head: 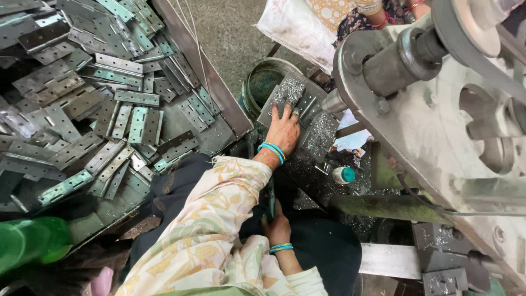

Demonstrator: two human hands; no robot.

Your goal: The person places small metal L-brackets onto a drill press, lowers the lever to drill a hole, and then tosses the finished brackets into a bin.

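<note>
Many grey metal hinges (109, 104) fill the big tray (219, 93) on the left, while near the drill machine (438, 109) the left hand (283, 130) presses flat on a hinge plate (290, 93) and the right hand (276, 227) wraps tight around a green lever (270, 194).

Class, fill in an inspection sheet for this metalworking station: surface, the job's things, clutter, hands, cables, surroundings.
Surface: machine bed strewn with metal shavings.
Job's things: metal plate at the spindle tip.
Clutter: tray heaped with hinge plates; teal-capped bottle; green bottle.
Hands: left hand flat on the plate; right hand gripping a green lever.
Cables: thin wire along the machine body.
Surroundings: green bucket, concrete floor, another person's arm.
</note>
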